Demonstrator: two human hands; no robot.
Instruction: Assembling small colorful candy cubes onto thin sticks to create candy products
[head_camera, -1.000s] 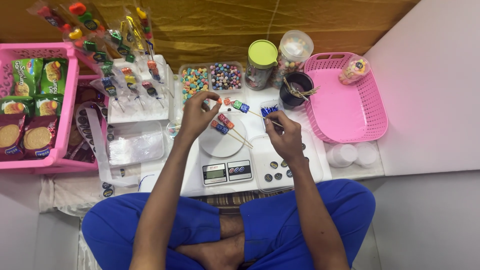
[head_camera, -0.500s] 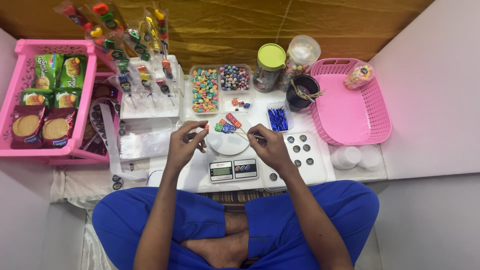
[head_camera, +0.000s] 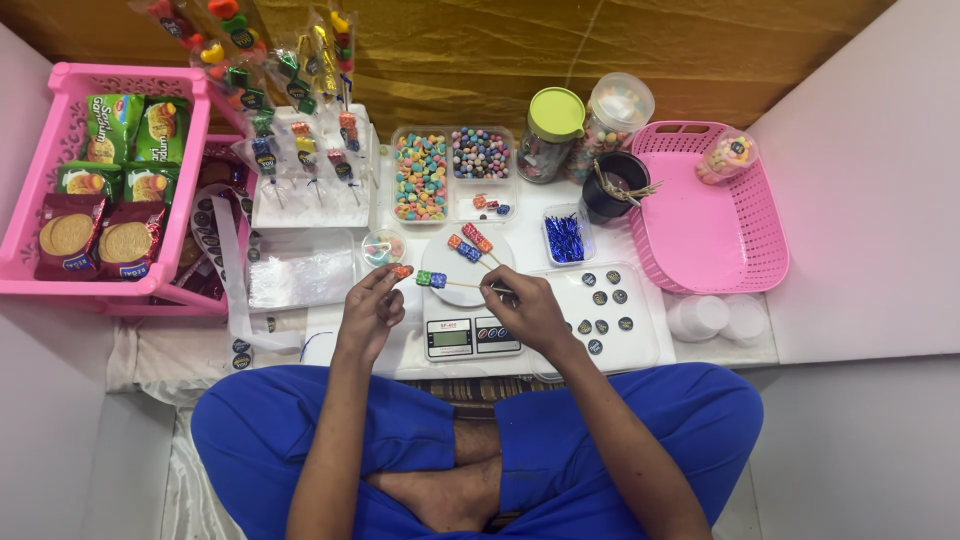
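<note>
My right hand (head_camera: 522, 308) pinches the near end of a thin wooden skewer (head_camera: 462, 285) that carries two candies, green and blue (head_camera: 431, 279). My left hand (head_camera: 370, 305) holds a small orange candy (head_camera: 401, 271) at its fingertips, right by the skewer's tip. Both hands hover over a white kitchen scale (head_camera: 470, 335). A second skewer with red and blue candies (head_camera: 470, 243) lies on the scale's round white platform (head_camera: 445, 262).
Two clear trays of colourful candies (head_camera: 421, 177) stand behind the scale, with jars (head_camera: 553, 132) and a black cup of sticks (head_camera: 616, 186). A pink basket (head_camera: 706, 226) sits right, a pink crate of snack packets (head_camera: 100, 185) left. Wrapped candy skewers (head_camera: 300, 130) stand in a white block.
Both hands have drawn back from the candy trays toward me, over the scale. The skewer in my right hand now carries two candies, and my left hand holds an orange one at its tip.
</note>
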